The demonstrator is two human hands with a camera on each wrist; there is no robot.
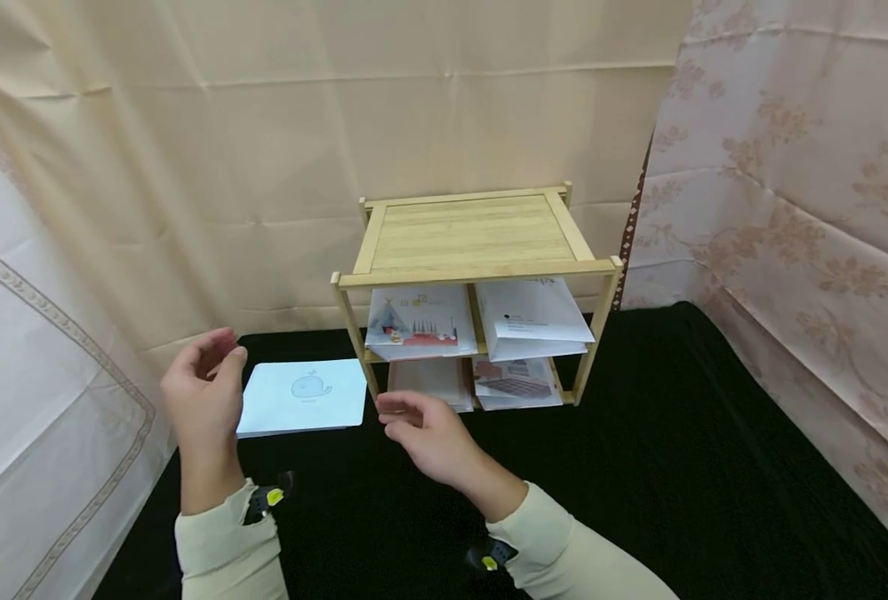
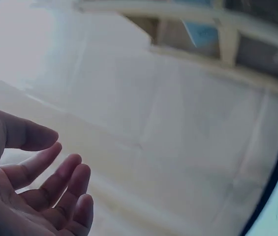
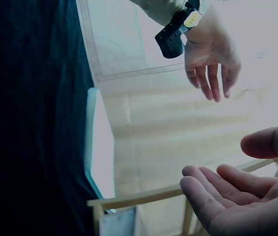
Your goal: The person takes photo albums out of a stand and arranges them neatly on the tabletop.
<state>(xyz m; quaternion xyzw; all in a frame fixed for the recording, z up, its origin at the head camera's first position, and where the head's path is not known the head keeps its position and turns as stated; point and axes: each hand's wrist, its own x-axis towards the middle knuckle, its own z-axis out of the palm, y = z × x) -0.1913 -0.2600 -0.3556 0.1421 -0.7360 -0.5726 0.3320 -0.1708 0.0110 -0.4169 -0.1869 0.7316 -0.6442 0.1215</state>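
My left hand [image 1: 207, 392] is raised at the left edge of the dark table, fingers loosely bent and holding nothing. Just right of it lies a flat pale blue pad [image 1: 271, 400] with rounded corners and a small whale drawing. My right hand [image 1: 439, 437] hovers in front of a wooden rack [image 1: 474, 237], palm turned left, with nothing in its fingers. In the left wrist view the thumb and fingers of the left hand [image 2: 40, 182] are apart. The right wrist view shows the right hand [image 3: 242, 191] with fingers extended and thumb apart.
The rack has a slatted top and two lower levels. White printed booklets [image 1: 421, 321] and a white folder-like item [image 1: 534, 312] fill its upper level; more printed papers [image 1: 514, 383] lie below. A beige curtain [image 1: 263, 167] hangs behind, a floral cloth [image 1: 804, 167] at right.
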